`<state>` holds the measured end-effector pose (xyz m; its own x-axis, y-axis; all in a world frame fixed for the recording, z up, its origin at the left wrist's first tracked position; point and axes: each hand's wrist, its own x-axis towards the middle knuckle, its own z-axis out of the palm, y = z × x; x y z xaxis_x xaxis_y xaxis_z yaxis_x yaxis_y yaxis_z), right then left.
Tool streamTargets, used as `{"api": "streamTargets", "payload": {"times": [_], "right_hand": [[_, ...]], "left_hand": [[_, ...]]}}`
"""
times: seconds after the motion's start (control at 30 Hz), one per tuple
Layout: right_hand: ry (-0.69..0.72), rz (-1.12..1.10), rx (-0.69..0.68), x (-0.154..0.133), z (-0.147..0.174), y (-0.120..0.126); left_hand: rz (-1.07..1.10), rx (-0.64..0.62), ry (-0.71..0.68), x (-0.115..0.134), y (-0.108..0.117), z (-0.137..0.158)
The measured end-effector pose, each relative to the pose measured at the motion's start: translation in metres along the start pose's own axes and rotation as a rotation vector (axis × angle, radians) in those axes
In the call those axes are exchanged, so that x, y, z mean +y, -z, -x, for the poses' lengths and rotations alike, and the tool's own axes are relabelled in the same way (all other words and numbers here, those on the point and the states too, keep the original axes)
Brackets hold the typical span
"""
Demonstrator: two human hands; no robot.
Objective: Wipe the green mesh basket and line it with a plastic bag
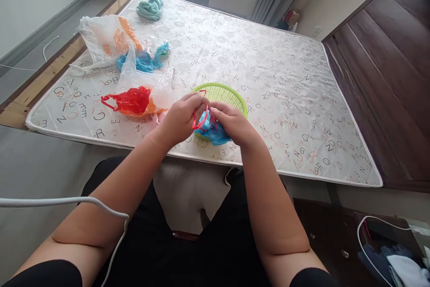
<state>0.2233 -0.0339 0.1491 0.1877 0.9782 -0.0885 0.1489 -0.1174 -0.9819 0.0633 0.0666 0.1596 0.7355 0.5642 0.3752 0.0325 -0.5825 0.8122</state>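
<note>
Two hands [183, 117] are pinching a red strip [201, 123] over a blue bag [218, 136] mid-frame, likely light, slippery, best held by bunched folds.

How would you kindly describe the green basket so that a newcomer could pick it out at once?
Find the letter-printed mattress, then its near side, where the person's left hand and right hand are close together. The round green basket sits there, partly hidden behind the hands and a blue bag. Unlike the crumpled red bag to its left, it has a lattice wall.
</note>
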Motion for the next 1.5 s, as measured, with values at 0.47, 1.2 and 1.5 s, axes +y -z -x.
{"api": "streamTargets", "payload": {"times": [0.47, 1.2, 1.5], "right_hand": [[0.128, -0.187, 0.362, 0.017, -0.015, 0.013], [0.169, 0.605, 0.283, 0.017, 0.006, 0.027], [0.030, 0.634, 0.394, 0.035, -0.001, 0.027]], "left_hand": [[-0.022, -0.120, -0.177, -0.002, -0.020, 0.009], [0.051, 0.039, 0.106, -0.049, -0.011, 0.004], [0.145, 0.105, 0.196, -0.041, -0.021, 0.014]]}}
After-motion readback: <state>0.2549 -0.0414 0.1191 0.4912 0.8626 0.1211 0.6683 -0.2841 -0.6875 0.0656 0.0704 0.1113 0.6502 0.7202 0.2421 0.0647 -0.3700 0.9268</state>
